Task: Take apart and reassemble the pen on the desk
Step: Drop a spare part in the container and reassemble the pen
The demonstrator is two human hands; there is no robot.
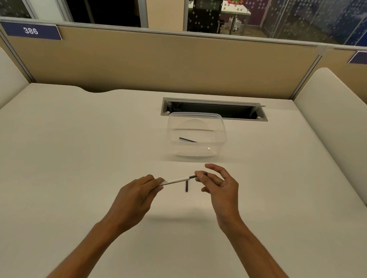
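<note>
A white pen barrel [176, 180] with a dark front section is held above the white desk between both hands. My left hand [136, 197] pinches its rear end. My right hand [219, 184] pinches the dark tip end between thumb and forefinger, other fingers spread. Just below the barrel, a small dark pen part [186, 186] lies on the desk, pointing toward me. A thin dark refill-like piece [188, 140] rests inside the clear plastic container [219, 140] farther back.
An open cable slot [214, 109] with a grey frame is cut into the desk behind the container. Tan partition walls with number plates close off the back. White side dividers stand at left and right.
</note>
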